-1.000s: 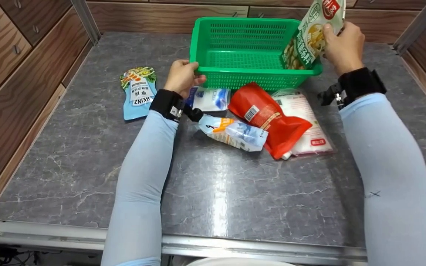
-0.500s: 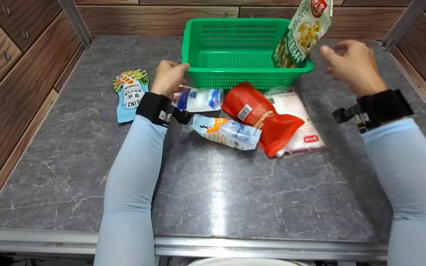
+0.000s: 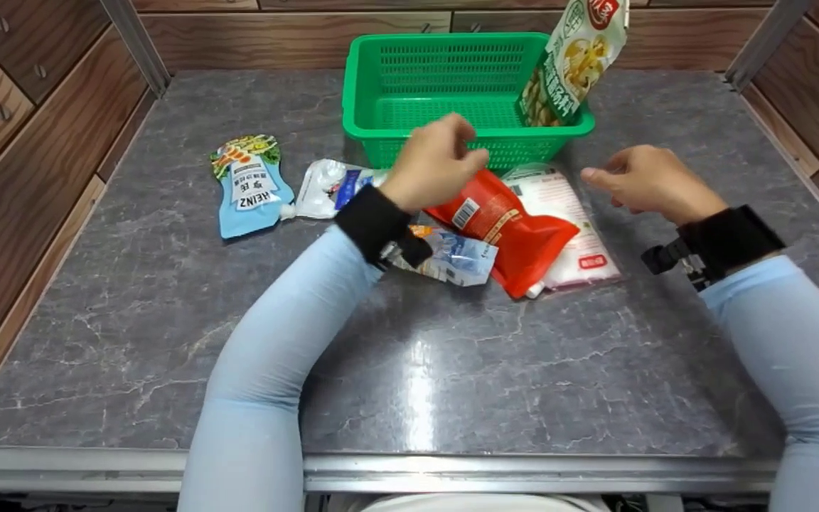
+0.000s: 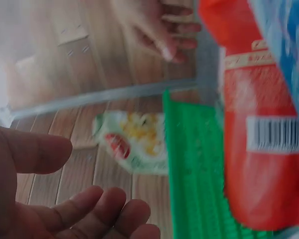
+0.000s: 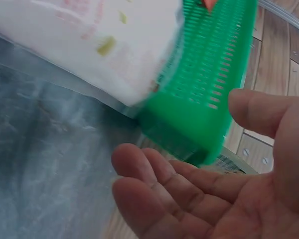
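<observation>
My left hand [image 3: 438, 165] hovers over the red pouch [image 3: 523, 245] and the basket's near side, fingers loosely bent and holding nothing. To the right of a clear bag of white contents [image 3: 559, 206], my right hand [image 3: 655, 183] is in the air, thumb and fingers apart in the right wrist view. The red pouch lies partly on that bag. A green plastic basket [image 3: 466, 134] stands behind them, and a green and white food packet [image 3: 573, 64] leans upright in its right end. A light blue pouch with an orange patch [image 3: 463, 259] is partly hidden by my left wrist.
A light blue Heinz pouch [image 3: 249, 188] lies at the left, its cap side near a white and blue spouted pouch [image 3: 328, 188]. Wooden drawer fronts [image 3: 296, 35] bound the back and sides of the grey table [image 3: 168, 320]. A metal rail [image 3: 523, 466] runs along the front edge.
My right hand let go of the green and white packet, which stays leaning in the basket, and moved away right, then lower. My left hand left the basket's rim and moved right over the pouches.
</observation>
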`<state>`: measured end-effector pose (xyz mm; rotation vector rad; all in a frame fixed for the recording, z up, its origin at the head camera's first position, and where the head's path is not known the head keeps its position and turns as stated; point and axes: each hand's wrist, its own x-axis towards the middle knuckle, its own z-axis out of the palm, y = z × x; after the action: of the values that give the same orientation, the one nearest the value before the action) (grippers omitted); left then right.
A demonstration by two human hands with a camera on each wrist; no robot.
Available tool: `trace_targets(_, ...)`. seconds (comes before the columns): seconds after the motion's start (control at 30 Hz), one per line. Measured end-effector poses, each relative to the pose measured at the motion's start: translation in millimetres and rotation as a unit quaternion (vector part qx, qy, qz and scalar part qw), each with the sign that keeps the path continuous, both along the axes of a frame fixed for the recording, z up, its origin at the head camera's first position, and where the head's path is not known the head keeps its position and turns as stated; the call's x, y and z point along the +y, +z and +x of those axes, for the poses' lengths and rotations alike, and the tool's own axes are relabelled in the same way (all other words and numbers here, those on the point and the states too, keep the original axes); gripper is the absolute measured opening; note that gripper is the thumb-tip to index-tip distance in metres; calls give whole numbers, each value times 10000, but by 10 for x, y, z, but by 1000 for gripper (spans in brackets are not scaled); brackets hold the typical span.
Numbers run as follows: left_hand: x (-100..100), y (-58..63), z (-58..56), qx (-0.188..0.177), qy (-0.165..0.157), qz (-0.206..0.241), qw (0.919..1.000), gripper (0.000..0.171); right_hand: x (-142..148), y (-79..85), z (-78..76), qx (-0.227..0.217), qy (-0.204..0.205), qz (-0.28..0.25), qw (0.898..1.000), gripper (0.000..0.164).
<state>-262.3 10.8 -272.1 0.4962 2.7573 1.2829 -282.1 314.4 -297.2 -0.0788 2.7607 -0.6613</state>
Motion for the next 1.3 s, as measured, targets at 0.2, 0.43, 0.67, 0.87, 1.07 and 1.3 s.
trace_targets(0.2, 418, -26, -54, 43, -540, -1349, 9894, 40, -51, -144, -63, -255, 44, 90, 9996, 91)
trace_targets(0.43, 781, -142, -232, 587, -1003, -2563, 9596, 37, -80, -237, -92, -174, 121, 313, 9993, 77)
trace_targets(0.67, 930, -276, -371, 488, -1116, -3057, 9443, 18, -99, -356, -119, -124, 242, 364, 9990, 58)
trace_targets(0.87, 913, -349, -441, 443, -981, -3278, 9386, 16, -66, -388, -134, -457, 231, 364, 9980, 62)
trace_targets(1.07, 908, -391, -484, 347, -865, -3728, 9232, 24, -58, -422, -141, -675, 279, 304, 9969, 64)
trace_targets(1.3, 942, -434, -485, 311, -961, -3984, 9116, 25, -34, -474, -142, -894, 358, 74, 9953, 57)
